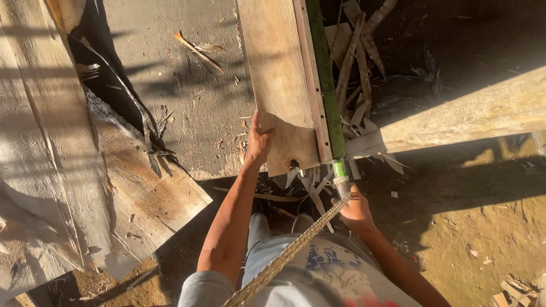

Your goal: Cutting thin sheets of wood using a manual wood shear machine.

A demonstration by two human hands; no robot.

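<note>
Nearest the camera, a braided cord (278,262) runs from the person's chest up toward the right hand (355,211). That hand is clenched around the near end of a green bamboo pole (325,79), just right of the wooden plank (282,85). The left hand (259,141) grasps the plank's near left edge, fingers over its face. The pole lies along the plank's right side, touching a thin batten there. Beyond and right of the plank lie split bamboo strips (358,62); to its left, weathered boards (187,85).
</note>
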